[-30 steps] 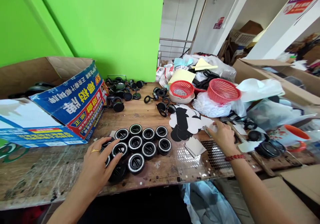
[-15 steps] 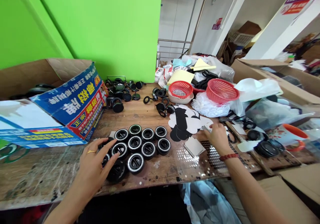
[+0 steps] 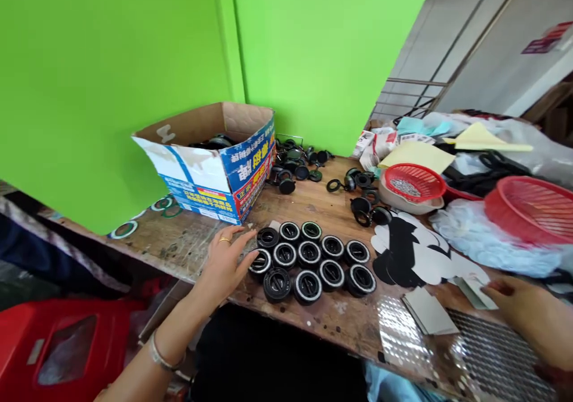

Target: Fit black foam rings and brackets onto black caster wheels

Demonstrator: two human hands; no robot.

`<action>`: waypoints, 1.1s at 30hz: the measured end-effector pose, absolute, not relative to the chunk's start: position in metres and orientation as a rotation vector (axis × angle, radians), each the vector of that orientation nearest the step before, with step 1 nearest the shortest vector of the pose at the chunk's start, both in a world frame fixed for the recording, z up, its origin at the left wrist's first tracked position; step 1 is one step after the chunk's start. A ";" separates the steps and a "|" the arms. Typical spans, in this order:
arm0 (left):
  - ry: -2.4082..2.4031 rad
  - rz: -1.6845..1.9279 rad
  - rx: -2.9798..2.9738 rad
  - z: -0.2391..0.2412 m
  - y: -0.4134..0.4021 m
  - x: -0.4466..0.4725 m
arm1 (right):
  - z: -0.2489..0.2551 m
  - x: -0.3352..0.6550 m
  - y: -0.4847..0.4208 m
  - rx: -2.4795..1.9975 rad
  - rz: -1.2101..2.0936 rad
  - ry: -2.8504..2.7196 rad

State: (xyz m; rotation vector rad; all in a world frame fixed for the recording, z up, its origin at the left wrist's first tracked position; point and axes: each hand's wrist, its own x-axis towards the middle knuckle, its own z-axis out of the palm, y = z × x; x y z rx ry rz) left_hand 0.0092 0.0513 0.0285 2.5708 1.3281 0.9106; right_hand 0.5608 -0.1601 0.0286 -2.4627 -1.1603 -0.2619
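Observation:
My left hand (image 3: 227,260), thumb and fingers apart, rests against the left edge of a cluster of round black pieces (image 3: 308,252). Most of these carry a pale speckled ring around a slotted dark centre; one near the front, a dark round piece (image 3: 277,284), looks darker. Over at the right, my right hand (image 3: 523,306) is slightly blurred and pinches a grey card (image 3: 475,292) by its right side. Just left of it lies a small stack of grey cards (image 3: 430,311). Black and white cut-out sheets (image 3: 403,249) lie beyond the cards.
A blue and white carton (image 3: 201,181) with dark parts inside stands at the back left. Red baskets (image 3: 414,181), plastic bags (image 3: 487,235) and loose black parts (image 3: 295,166) crowd the back. A perforated sheet (image 3: 496,348) lies at front right; a red bin (image 3: 67,348) stands below left.
The view has swung left, so the table's things appear further right. My right hand now shows a grey card in its fingers. My left hand stays by the round black pieces.

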 end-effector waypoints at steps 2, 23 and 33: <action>1.335 0.901 2.547 0.025 0.052 0.007 | 0.041 0.528 -0.146 -2.313 -0.454 -1.232; 1.354 0.842 2.370 0.007 0.061 0.000 | 0.027 0.214 0.041 -1.331 -0.269 -2.337; 1.308 0.742 2.527 0.014 0.059 0.011 | 0.029 0.224 0.039 -1.360 -0.057 -2.324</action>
